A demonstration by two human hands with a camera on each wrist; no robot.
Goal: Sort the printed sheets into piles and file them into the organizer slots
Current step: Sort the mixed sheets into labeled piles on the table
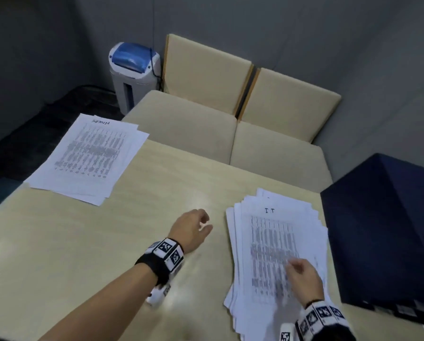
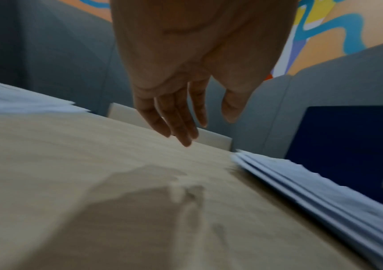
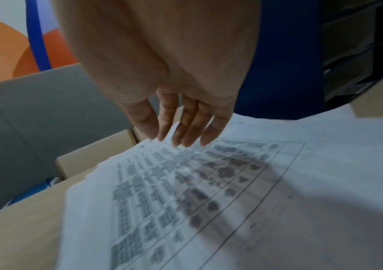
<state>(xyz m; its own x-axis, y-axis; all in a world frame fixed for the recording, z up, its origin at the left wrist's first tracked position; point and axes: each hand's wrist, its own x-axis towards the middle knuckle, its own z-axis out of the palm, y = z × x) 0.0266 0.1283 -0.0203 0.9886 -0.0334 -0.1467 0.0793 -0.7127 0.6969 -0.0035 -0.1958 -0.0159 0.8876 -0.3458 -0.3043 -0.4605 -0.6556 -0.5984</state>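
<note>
Sheets with printed tables lie in two piles on the wooden table (image 1: 156, 183). I take the IT pile (image 1: 267, 232) as the landmark: it is the loose, fanned stack at the right side of the table, and its top sheet has the handwritten letters "IT" above the table; the printed text itself is too blurred to read.

The right hand (image 1: 303, 279) hangs over the near part of this pile, palm down. In the right wrist view its fingers (image 3: 186, 127) are almost straight and close together, pointing down at the top sheet, and they hold nothing. I cannot tell if the fingertips touch the paper or stay just above it.

The left hand (image 1: 191, 230) is just left of the IT pile, over the bare table and apart from the paper. Its fingers (image 2: 174, 117) are stretched and relaxed, the thumb a little to the side, and they hold nothing; the hand's shadow falls on the wood under it. Both wrists wear bands with black-and-white square markers.

The second pile (image 1: 88, 156) lies well apart from the IT pile, at the far left corner of the table. Its top sheet has a handwritten word that ends in "MIN"; the first letters are not clear.

Just right of the IT pile stands the dark blue organizer (image 1: 388, 232). Beyond the table are beige chairs (image 1: 230, 102), and left of them a white and blue shredder (image 1: 132, 72).
</note>
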